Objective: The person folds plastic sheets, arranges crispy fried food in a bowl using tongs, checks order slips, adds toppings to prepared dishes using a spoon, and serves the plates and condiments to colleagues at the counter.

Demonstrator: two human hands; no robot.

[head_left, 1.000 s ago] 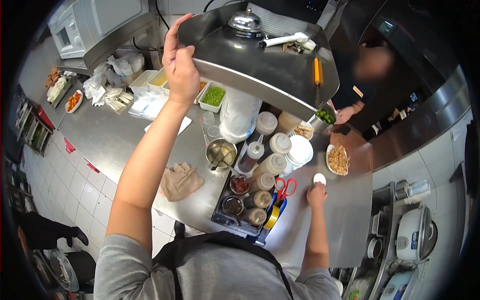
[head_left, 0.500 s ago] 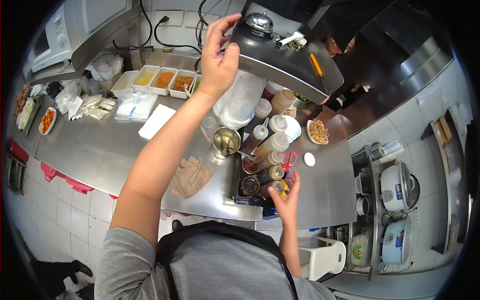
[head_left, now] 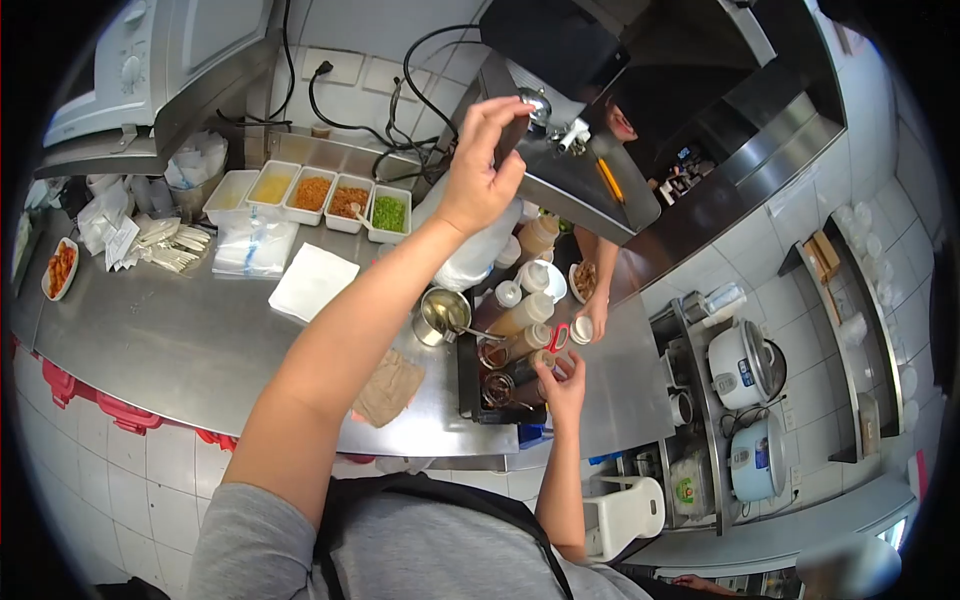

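My left hand [head_left: 484, 172] is raised over the raised dark shelf, its fingers stretched toward the silver call bell [head_left: 536, 104]. The fingertips overlap the bell's edge; I cannot tell whether they touch it. My right hand [head_left: 567, 392] is beside the front end of the black bottle tray [head_left: 468, 385], thumb and fingers apart. Its thumb is right by the cap of a dark squeeze bottle [head_left: 541, 362]. Several other squeeze bottles [head_left: 522, 316] stand in the tray. Just beyond my right hand, another person's hand [head_left: 597, 316] is at a small white round item [head_left: 581, 330].
A metal pot with a ladle [head_left: 441, 316] and a folded brown cloth [head_left: 388, 388] are left of the tray. White food containers [head_left: 312, 194] line the back of the steel counter [head_left: 180, 300]. An orange pen [head_left: 610, 180] lies on the shelf. Rice cookers [head_left: 745, 365] stand at right.
The view has shifted. My left hand has moved to the bell. Another person's arm has come in from behind the counter and reached the white item, which lay alone before.
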